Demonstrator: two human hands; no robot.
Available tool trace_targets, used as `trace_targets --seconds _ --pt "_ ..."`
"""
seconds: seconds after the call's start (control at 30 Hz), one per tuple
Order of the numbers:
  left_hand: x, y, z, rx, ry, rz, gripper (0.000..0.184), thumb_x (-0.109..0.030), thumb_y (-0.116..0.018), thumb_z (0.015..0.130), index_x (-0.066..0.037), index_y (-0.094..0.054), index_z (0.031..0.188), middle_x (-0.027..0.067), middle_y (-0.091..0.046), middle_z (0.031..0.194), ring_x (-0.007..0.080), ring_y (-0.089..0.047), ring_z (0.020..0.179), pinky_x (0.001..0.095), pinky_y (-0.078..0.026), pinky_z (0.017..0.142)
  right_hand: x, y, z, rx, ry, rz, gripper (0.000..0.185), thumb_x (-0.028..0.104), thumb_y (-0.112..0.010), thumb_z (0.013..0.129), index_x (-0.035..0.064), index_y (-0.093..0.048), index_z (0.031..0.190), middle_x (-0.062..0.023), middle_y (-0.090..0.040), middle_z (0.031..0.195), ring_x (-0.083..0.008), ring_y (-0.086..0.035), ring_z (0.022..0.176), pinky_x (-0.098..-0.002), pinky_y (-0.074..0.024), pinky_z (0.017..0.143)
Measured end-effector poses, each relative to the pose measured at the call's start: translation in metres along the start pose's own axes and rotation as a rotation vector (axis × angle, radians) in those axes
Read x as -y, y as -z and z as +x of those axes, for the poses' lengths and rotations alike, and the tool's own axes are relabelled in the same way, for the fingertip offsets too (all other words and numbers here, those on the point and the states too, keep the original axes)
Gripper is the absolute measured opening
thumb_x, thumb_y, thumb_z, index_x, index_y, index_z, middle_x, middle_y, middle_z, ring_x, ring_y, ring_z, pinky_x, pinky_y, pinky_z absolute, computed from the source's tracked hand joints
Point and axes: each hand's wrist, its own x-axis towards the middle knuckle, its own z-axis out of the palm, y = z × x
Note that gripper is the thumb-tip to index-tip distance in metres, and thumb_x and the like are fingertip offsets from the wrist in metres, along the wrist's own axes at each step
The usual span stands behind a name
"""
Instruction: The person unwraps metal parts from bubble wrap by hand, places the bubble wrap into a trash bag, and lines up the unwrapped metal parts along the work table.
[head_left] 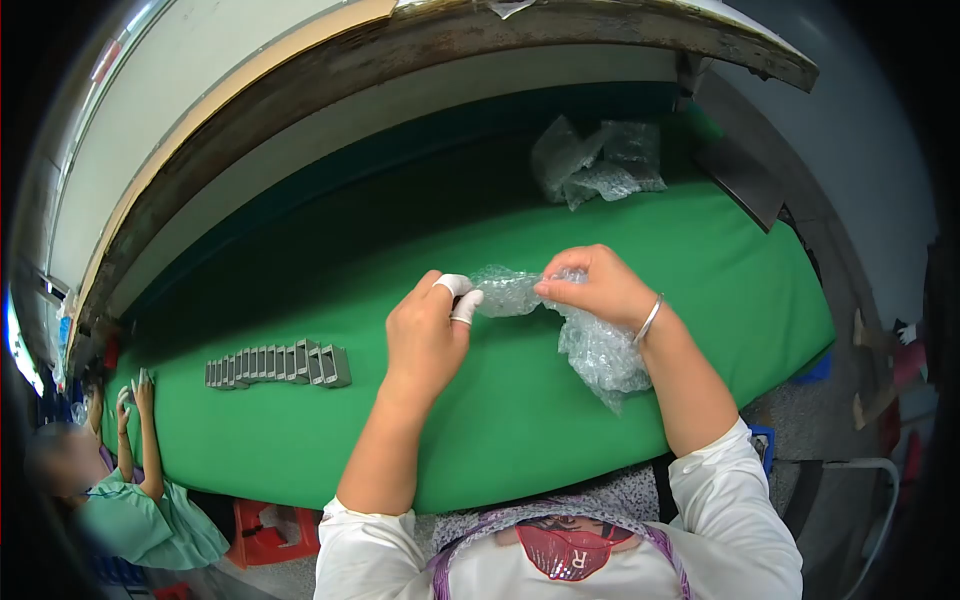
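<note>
My left hand (432,318), with white finger cots on the thumb and a finger, pinches the left end of a piece of bubble wrap (507,293). At its other end, my right hand (598,288) has thumb and fingers closed on the same clear wrap. The sheet is stretched between both hands above the green table, and a loose crumpled part hangs below my right hand. Whether anything lies inside the wrap, I cannot tell. To the left of my left hand, a row of several grey metal blocks (275,364) with rectangular openings stands on the cloth.
More bubble wrap (600,160) lies at the back of the green table (500,420). A dark flat panel (742,182) is at the far right corner. A co-worker (150,520) in a green top sits at the left end. A red crate (272,532) stands below the front edge.
</note>
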Motion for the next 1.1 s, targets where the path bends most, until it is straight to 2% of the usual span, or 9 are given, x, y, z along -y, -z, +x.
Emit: trace_targets --seconds 0.17,0.27,0.37,0.47,0.57,0.73,0.83,1.0,1.1 --pt "-0.003 0.002 0.001 -0.242 -0.124 -0.199 0.011 -0.007 -0.07 0.08 -0.003 -0.061 0.086 0.0085 -0.059 0.076 0.0227 -0.057 0.059 0.0315 -0.046 0.051 0.008 0.003 -0.004 -0.112 0.093 0.251 0.018 0.018 -0.072 0.08 0.0016 -0.068 0.085 -0.001 -0.065 0.082 -0.0079 -0.056 0.082 -0.0238 -0.0441 0.076" --pt "-0.007 -0.004 0.004 -0.218 -0.119 -0.216 0.023 -0.013 -0.073 0.079 -0.002 -0.06 0.095 0.011 -0.061 0.083 0.0262 -0.06 0.071 0.0335 -0.049 0.061 0.01 0.019 -0.007 -0.142 0.064 0.428 0.015 0.016 -0.069 0.082 0.0019 -0.065 0.086 -0.0006 -0.062 0.087 -0.0077 -0.055 0.083 -0.0238 -0.0434 0.079" --pt "-0.005 -0.021 -0.003 0.153 0.051 0.004 0.06 -0.024 -0.076 0.076 0.002 -0.047 0.122 0.0211 -0.052 0.116 0.038 -0.052 0.107 0.0421 -0.045 0.091 -0.014 0.035 0.001 -0.158 0.186 0.538 0.01 0.012 -0.065 0.084 0.0035 -0.062 0.081 -0.0078 -0.058 0.11 -0.0107 -0.055 0.089 -0.0242 -0.0431 0.081" --pt "0.034 -0.044 -0.021 0.269 0.118 -0.038 0.058 -0.019 -0.073 0.078 0.001 -0.046 0.125 0.0212 -0.055 0.114 0.0385 -0.054 0.106 0.042 -0.046 0.091 -0.013 0.034 0.007 -0.166 0.179 0.6 0.011 0.013 -0.063 0.085 0.0041 -0.059 0.079 -0.0126 -0.057 0.122 -0.0135 -0.057 0.092 -0.026 -0.0454 0.081" --pt "0.039 -0.04 -0.008 0.352 0.394 -0.371 0.055 -0.008 -0.066 0.079 -0.003 -0.046 0.131 0.0204 -0.059 0.114 0.0343 -0.058 0.105 0.0402 -0.046 0.092 -0.039 0.056 0.009 -0.22 0.101 0.574 0.01 0.015 -0.062 0.086 0.0059 -0.058 0.087 -0.0088 -0.062 0.112 -0.0124 -0.057 0.088 -0.0262 -0.0468 0.078" --pt "0.071 0.051 -0.025 0.782 0.355 -0.363 0.044 -0.003 -0.064 0.079 -0.003 -0.055 0.122 0.0115 -0.062 0.107 0.0219 -0.059 0.1 0.0332 -0.046 0.093 -0.045 0.047 0.005 -0.174 0.165 0.631 0.011 0.017 -0.061 0.088 0.0068 -0.057 0.089 -0.0039 -0.064 0.096 -0.0087 -0.056 0.079 -0.0233 -0.0462 0.071" --pt "0.084 0.086 -0.005 0.911 0.448 -0.405 0.043 0.008 -0.049 0.068 -0.001 -0.062 0.109 0.01 -0.064 0.103 0.0205 -0.059 0.099 0.0314 -0.045 0.09 -0.039 0.058 -0.006 -0.197 0.152 0.606 0.013 0.019 -0.061 0.089 0.0071 -0.055 0.087 -0.0028 -0.063 0.091 -0.0066 -0.053 0.071 -0.0214 -0.0447 0.063" --pt "0.128 0.116 -0.022 0.74 0.768 -0.68 0.047 0.011 -0.037 0.06 0.0 -0.065 0.096 0.012 -0.06 0.121 0.0215 -0.056 0.11 0.0308 -0.043 0.098 -0.056 0.049 -0.006 -0.176 0.081 0.498 0.015 0.021 -0.061 0.088 0.0057 -0.059 0.088 0.0015 -0.058 0.08 -0.0053 -0.051 0.071 -0.0214 -0.0412 0.064" --pt "0.13 0.126 -0.036 0.795 0.715 -0.677 0.051 0.013 -0.035 0.058 -0.001 -0.065 0.097 0.0096 -0.057 0.128 0.0231 -0.055 0.115 0.0317 -0.04 0.102 -0.052 0.039 -0.009 -0.126 0.033 0.457 0.013 0.019 -0.062 0.084 0.0061 -0.059 0.086 0.0019 -0.057 0.077 -0.0049 -0.05 0.068 -0.0211 -0.0404 0.061"
